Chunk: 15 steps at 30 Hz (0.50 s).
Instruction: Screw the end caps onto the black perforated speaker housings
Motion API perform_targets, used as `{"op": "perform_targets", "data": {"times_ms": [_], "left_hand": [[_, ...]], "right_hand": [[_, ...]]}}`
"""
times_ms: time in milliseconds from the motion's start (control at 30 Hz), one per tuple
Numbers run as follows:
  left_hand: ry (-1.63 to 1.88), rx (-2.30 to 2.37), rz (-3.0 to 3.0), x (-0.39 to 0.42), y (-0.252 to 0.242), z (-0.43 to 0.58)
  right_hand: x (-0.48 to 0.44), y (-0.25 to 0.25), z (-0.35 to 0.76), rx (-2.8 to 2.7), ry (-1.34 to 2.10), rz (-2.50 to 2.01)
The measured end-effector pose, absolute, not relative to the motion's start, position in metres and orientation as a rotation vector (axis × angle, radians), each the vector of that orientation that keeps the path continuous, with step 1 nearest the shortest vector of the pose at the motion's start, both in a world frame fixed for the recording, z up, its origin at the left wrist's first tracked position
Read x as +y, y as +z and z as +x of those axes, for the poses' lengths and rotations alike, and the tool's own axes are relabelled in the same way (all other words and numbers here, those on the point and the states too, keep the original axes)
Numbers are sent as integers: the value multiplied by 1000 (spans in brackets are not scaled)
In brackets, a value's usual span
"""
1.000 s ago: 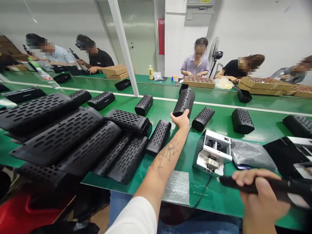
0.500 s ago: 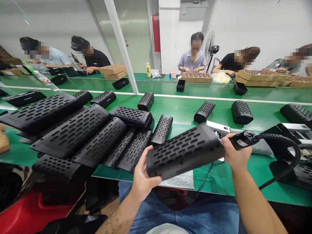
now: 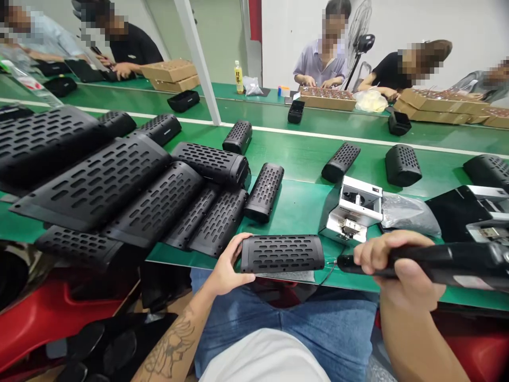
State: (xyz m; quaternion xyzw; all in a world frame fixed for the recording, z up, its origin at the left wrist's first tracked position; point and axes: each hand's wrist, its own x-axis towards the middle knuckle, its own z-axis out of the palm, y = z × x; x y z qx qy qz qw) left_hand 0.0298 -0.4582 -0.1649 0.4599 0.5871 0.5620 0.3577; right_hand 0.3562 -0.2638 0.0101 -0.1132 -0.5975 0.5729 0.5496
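Our fingers point(image 3: 234, 249) clasped the left end of the black perforated plastic speaker shell point(image 3: 281, 254) at the green bench's point(image 3: 306, 207) near edge, our right hand point(image 3: 397, 270) clenched the black electric screwdriver point(image 3: 433, 262), and a slack one-ended hold could have let the shell tip floorward.

Your left hand point(image 3: 226, 268) reaches forward from a bare, tattooed forearm, palm turned to the right, thumb on top and fingers curled underneath in a clamping grasp. Your right hand point(image 3: 397, 270) sits further right and slightly closer to you, closed in a fist, knuckles up, thumb pressed along the near side. Your right forearm angles in from the lower right; its wrist looks roughly straight, though the wide lens distorts it.
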Motion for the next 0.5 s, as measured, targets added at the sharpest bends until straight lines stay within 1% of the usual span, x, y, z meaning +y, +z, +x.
{"op": "perform_targets", "data": {"times_ms": [133, 267, 500], "left_hand": [[1464, 1450, 1241, -455, -173, 25], [1472, 1446, 1248, -456, -180, 27], [1435, 1469, 1206, -456, -176, 29]], "right_hand": [[-284, 5, 347, -1471, 1437, -202], [-282, -7, 335, -1531, 1495, -197], [-285, -15, 335, -1573, 1562, -193]]}}
